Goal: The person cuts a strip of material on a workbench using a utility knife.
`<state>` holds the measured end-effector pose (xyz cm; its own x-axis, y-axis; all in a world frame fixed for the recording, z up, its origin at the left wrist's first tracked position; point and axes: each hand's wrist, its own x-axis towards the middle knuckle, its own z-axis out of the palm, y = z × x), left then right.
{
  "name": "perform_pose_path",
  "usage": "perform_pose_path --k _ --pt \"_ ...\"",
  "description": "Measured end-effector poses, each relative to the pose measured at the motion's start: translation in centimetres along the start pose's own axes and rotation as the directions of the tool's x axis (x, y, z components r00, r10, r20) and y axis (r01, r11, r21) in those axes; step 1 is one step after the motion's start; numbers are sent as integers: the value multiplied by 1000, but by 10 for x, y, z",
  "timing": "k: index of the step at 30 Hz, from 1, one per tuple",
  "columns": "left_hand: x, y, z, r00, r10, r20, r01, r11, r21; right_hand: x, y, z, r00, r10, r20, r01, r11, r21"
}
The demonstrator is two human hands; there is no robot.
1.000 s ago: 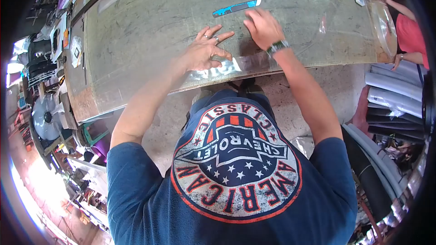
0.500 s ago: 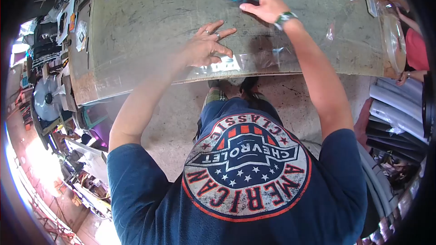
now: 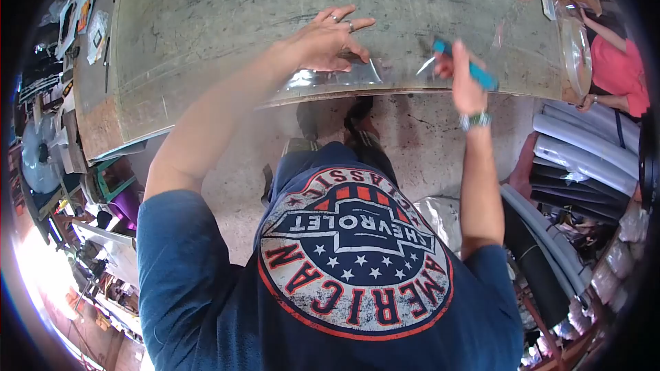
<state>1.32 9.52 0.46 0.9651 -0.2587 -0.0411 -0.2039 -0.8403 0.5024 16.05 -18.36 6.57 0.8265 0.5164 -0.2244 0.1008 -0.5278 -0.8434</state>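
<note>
Clear plastic film (image 3: 342,75) lies on the scuffed grey table (image 3: 227,20) under the spread fingers (image 3: 354,25) of the left hand (image 3: 323,45). Right of them, the right hand (image 3: 462,86) clenches a slim blue cutter (image 3: 471,67). A slip could slice the film or a fingertip.

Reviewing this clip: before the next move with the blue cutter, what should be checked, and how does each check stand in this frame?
1. Left hand spread flat on the clear film at the near edge of the worktable: ok.
2. Right hand closed around the blue cutter: ok.
3. Blade extended: cannot tell, the tip is too small to read.
4. Cutter touching the film: cannot tell.
5. Left-hand fingers apart from the cutter: ok, there is bare table between them.
6. The other person in red away from the cutter: ok, at the table's far right end.
</note>
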Motion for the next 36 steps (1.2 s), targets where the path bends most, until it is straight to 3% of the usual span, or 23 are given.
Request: perform_pose_path --k 3,4,10,36 --pt "-1 -3 -2 1000 -2 6 2 1000 -2 -78 2 47 991 -127 50 118 981 151" --pt "-1 -1 -2 1000 -8 18 8 1000 -5 -88 15 66 959 -284 27 276 948 161" --pt "-2 1 -5 1000 -13 26 13 1000 -12 -80 5 116 900 -435 -14 433 898 -77" --pt "-5 1 -5 1000 -30 7 30 999 -32 -61 2 128 882 -471 21 466 865 -186"
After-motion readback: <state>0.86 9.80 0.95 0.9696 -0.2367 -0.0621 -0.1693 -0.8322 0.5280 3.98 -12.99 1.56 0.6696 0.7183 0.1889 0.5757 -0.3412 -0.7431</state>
